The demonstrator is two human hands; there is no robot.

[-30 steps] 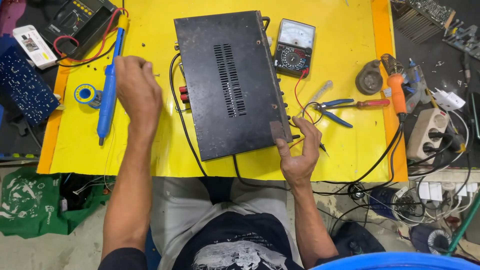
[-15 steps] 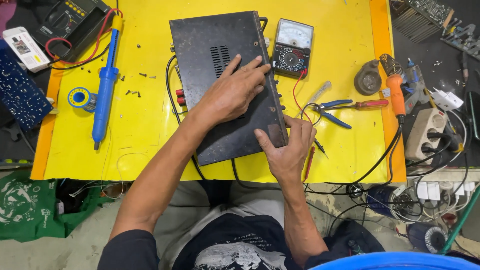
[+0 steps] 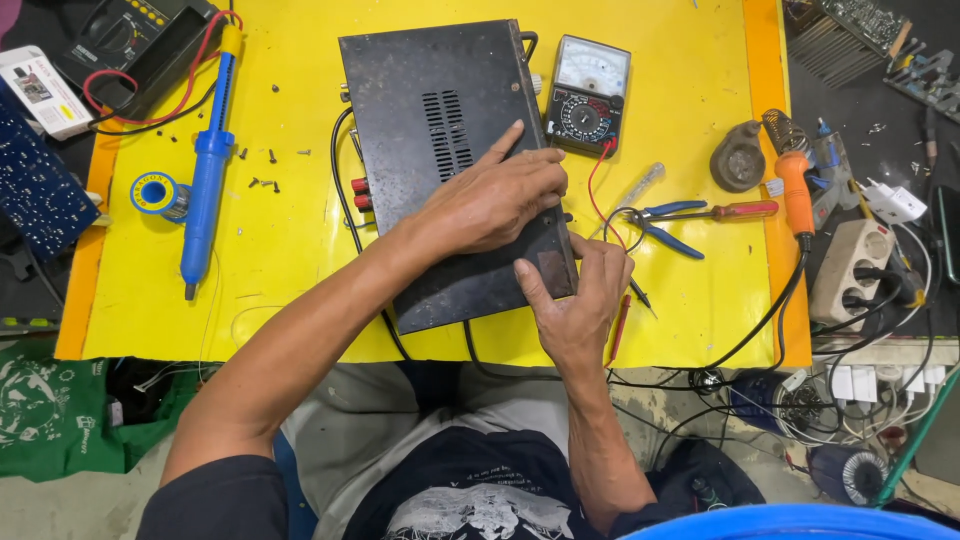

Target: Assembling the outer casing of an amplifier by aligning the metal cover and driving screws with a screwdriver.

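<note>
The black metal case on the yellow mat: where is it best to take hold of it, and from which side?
Probably by its two long side edges. The black metal case lies flat, its broad top giving no grip. The right hand is at the near right corner, the left hand lies on top. Wires leave the left side, so grip clear of them.

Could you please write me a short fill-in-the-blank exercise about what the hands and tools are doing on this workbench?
1. Both hands rest on the black metal case, which lies on a ____ mat.
2. The left hand lies flat on the ____ of the case.
3. The right hand grips the case at its near ____ corner.
4. The blue desoldering pump lies to the ____ of the case.

Missing words: yellow; top; right; left
</note>
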